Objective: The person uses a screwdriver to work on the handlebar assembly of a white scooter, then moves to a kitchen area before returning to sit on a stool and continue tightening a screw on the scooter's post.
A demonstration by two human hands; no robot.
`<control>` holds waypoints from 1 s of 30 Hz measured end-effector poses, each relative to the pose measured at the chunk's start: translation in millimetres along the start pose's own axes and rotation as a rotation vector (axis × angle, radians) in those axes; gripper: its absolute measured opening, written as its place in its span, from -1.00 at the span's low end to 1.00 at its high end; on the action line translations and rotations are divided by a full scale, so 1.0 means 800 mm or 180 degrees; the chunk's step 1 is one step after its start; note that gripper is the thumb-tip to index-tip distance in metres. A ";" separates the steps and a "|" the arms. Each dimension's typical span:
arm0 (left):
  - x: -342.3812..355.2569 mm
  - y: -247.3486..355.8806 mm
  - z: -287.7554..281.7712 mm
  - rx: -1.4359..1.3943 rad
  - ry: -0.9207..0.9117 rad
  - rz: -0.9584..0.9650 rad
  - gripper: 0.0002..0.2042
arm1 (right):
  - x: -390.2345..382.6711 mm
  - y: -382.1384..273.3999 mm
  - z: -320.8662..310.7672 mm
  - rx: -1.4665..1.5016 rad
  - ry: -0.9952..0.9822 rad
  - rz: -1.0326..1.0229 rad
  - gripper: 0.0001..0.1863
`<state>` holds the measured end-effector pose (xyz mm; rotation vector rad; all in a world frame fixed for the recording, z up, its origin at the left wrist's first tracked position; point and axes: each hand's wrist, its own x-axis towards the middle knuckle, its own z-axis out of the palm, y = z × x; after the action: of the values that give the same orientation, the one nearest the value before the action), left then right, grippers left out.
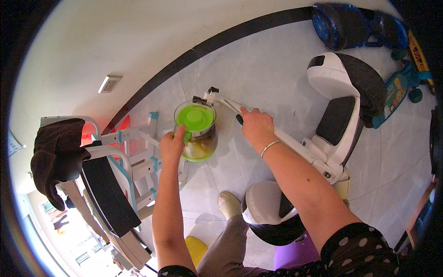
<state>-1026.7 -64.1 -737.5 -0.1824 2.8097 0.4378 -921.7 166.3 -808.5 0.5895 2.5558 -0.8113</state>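
Observation:
My left hand (pixel 172 145) is closed around the green handle of a clear glass jug (pixel 206 144). A bright green lid (pixel 195 117) covers its top, a green rim runs round its bottom, and something yellowish-brown shows inside. Whether the jug rests on the floor I cannot tell. To the right, my right hand (pixel 256 126) is closed on the long white pole (pixel 290 145) of a two-wheeled balance scooter (pixel 337 124). Black fittings (pixel 212 91) sit at the pole's far end, just beyond the jug's lid. A bracelet circles my right wrist.
On the left stands a pale folding step ladder (pixel 143 171) with a dark brown cap (pixel 57 157) on it. Blue water bottles (pixel 341 27) lie at the far right, near a teal skateboard (pixel 392 99). My shoe (pixel 229 205) and a purple object (pixel 295 254) are below.

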 end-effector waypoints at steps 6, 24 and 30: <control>-0.003 0.022 -0.006 0.0216 -0.0065 0.0162 -0.38 | 0.002 0.003 0.004 -0.0020 0.0010 0.0055 -0.62; 0.002 0.042 -0.018 0.0879 -0.0172 0.0250 -0.29 | 0.006 0.004 0.006 0.0115 -0.0064 0.0104 -0.51; 0.002 0.049 -0.021 0.0989 -0.0179 0.0288 -0.29 | 0.004 0.002 0.002 0.0000 -0.0073 0.0039 -0.62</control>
<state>-1039.3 -32.1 -711.6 0.0234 2.7920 0.0212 -923.2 167.8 -811.9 0.5918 2.5290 -0.8092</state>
